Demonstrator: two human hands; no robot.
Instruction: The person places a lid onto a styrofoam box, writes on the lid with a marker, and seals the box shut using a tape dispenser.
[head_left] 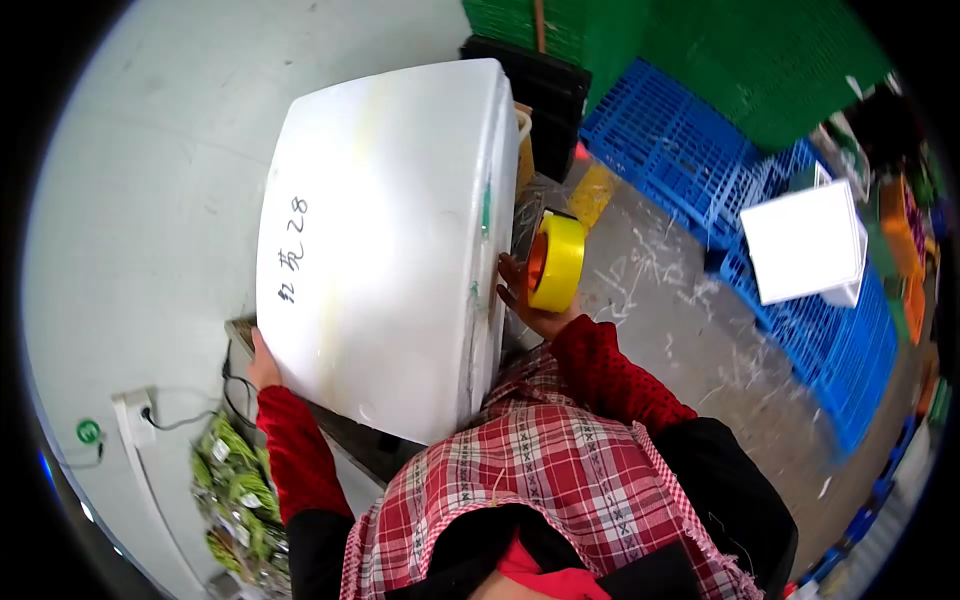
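A large white foam box [380, 250] with handwritten black characters on its lid stands tilted in front of me. My left hand [264, 362] touches the box's lower left corner, its fingers partly hidden behind the edge. On the right side, my right hand [535, 300] is beside the box, with a roll of yellow tape [566, 264] around or against it. The right fingertips reach toward the box's side, where strips of green tape show.
Blue plastic pallets [680, 150] lie at the right, with a white box [803, 243] on them. A black crate [545, 100] stands behind the foam box. Bagged green vegetables [240, 490] are at the lower left, near a wall socket [136, 415]. Scraps litter the floor.
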